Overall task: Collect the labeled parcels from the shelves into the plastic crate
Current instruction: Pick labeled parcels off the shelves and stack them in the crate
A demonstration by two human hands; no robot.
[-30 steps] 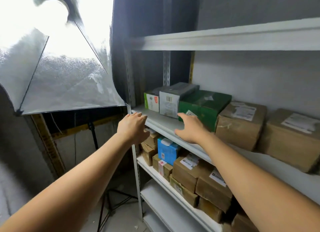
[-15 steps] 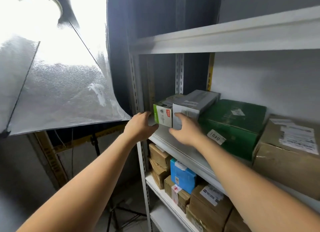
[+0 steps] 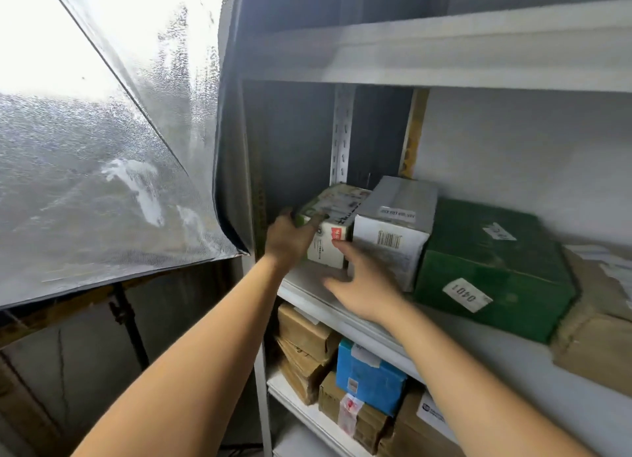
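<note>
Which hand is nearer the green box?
Right. The right hand is before the grey box next to the green box; the left hand grips the small white box farther left.

The lone head camera looks forward and down — close on a shelf (image 3: 342, 306).

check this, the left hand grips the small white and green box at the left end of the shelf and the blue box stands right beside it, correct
Not quite. Beside the small white and green box stands the grey-white box; the blue box is on the shelf below, as the head view shows. The rest holds: the left hand grips it at the left end of the shelf.
</note>
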